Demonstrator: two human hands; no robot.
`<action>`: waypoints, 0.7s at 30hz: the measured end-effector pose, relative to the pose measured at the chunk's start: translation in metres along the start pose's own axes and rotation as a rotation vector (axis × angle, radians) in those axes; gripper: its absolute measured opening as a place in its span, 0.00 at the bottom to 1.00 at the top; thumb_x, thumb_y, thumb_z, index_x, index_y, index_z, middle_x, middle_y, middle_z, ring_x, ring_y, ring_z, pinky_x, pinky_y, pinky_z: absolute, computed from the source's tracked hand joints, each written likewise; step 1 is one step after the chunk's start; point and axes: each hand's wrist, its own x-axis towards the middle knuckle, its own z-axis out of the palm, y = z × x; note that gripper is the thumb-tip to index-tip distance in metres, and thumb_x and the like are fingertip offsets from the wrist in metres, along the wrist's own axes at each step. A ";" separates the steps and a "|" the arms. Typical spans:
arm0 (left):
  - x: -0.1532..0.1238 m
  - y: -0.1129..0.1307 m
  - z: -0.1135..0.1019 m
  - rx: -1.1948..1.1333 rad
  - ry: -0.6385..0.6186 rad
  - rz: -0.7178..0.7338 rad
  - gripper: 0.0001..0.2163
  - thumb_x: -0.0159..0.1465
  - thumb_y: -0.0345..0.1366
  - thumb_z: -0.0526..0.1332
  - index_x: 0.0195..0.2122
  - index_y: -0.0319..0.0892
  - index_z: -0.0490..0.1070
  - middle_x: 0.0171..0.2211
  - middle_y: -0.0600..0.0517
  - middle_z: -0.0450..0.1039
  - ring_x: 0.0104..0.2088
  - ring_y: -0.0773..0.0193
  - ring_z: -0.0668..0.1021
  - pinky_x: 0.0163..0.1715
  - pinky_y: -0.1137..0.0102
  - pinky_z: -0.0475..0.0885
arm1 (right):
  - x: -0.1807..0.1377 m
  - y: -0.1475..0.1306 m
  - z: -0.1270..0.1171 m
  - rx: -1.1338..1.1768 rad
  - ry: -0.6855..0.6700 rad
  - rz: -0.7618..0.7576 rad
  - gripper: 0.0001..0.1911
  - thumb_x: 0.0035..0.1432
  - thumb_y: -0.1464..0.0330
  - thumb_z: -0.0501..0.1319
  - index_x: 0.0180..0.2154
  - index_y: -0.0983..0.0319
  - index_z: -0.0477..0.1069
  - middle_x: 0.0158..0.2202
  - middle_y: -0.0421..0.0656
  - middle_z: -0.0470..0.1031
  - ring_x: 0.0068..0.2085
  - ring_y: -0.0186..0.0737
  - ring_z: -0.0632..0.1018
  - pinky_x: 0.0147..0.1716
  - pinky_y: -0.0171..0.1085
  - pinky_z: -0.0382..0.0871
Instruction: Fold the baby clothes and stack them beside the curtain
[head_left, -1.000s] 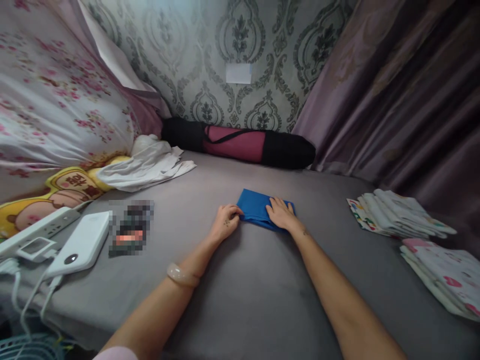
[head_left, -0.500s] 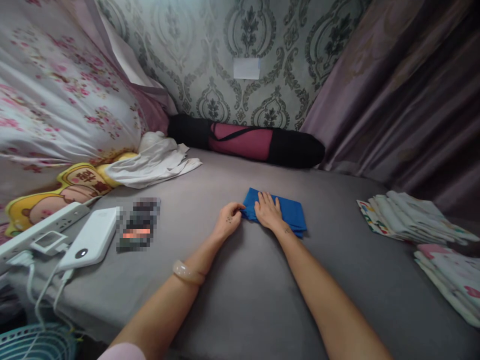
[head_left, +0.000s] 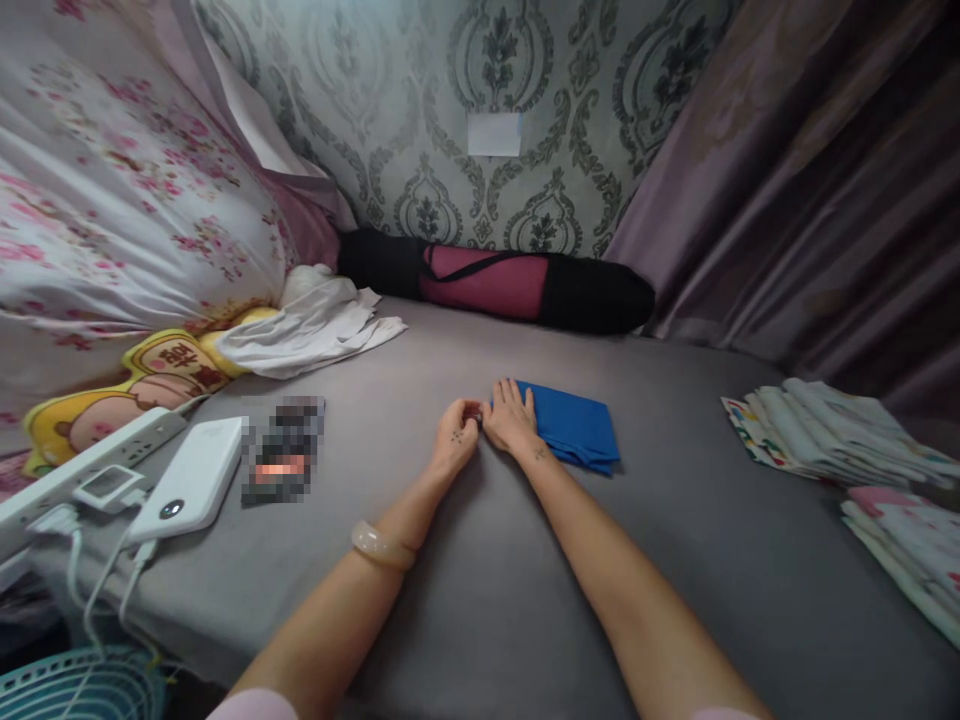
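Note:
A folded blue cloth (head_left: 574,428) lies on the grey bed sheet (head_left: 480,560) in the middle. My right hand (head_left: 511,420) lies flat, fingers stretched out, on the cloth's left end. My left hand (head_left: 456,437) sits right beside it, fingers curled in a pinch at the cloth's left edge; what it grips is hidden by the fingers. A pale bangle (head_left: 382,547) is on my left wrist.
Stacks of folded patterned cloths (head_left: 832,432) lie at the right, more (head_left: 911,555) nearer. A black and maroon roll bag (head_left: 495,285) lies by the wall. A white power bank (head_left: 196,480), power strip (head_left: 82,465), crumpled white cloth (head_left: 311,325) and flowered bedding (head_left: 112,200) are at the left.
My right hand has slid leftward along the blue cloth, from its right part to its left end. The left hand stayed at the left edge. The camera shifted slightly.

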 end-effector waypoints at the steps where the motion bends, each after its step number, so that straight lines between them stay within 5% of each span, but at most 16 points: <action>1: 0.000 0.000 0.000 0.009 0.005 0.004 0.14 0.53 0.21 0.51 0.38 0.37 0.69 0.37 0.46 0.75 0.39 0.62 0.77 0.44 0.64 0.73 | 0.000 0.000 0.003 0.005 -0.010 0.005 0.31 0.65 0.62 0.42 0.64 0.74 0.50 0.67 0.54 0.48 0.67 0.49 0.47 0.63 0.53 0.34; 9: -0.008 0.003 0.002 0.262 -0.009 0.258 0.13 0.61 0.24 0.50 0.41 0.39 0.70 0.39 0.46 0.74 0.42 0.61 0.76 0.46 0.63 0.72 | -0.008 0.027 -0.020 0.228 -0.099 -0.043 0.31 0.67 0.61 0.37 0.66 0.68 0.47 0.68 0.49 0.45 0.68 0.44 0.46 0.64 0.48 0.38; 14: -0.017 0.014 0.010 0.484 -0.238 0.553 0.17 0.69 0.36 0.48 0.55 0.39 0.67 0.58 0.43 0.65 0.61 0.54 0.64 0.59 0.57 0.61 | -0.037 0.068 -0.033 0.071 0.008 0.028 0.30 0.67 0.62 0.40 0.65 0.68 0.50 0.68 0.53 0.46 0.68 0.49 0.46 0.63 0.54 0.38; 17: -0.021 0.018 0.014 0.668 -0.412 0.515 0.21 0.69 0.43 0.47 0.61 0.43 0.61 0.64 0.46 0.56 0.66 0.50 0.54 0.62 0.52 0.55 | -0.056 0.088 -0.032 -0.018 -0.016 0.030 0.29 0.67 0.61 0.40 0.66 0.66 0.50 0.68 0.54 0.46 0.68 0.51 0.46 0.63 0.55 0.39; 21: -0.022 0.019 0.012 0.773 -0.503 0.460 0.23 0.69 0.45 0.47 0.64 0.45 0.57 0.66 0.46 0.52 0.66 0.50 0.54 0.62 0.53 0.54 | -0.073 0.103 -0.032 -0.058 -0.031 0.013 0.30 0.67 0.58 0.39 0.66 0.63 0.50 0.68 0.51 0.47 0.68 0.48 0.47 0.64 0.53 0.40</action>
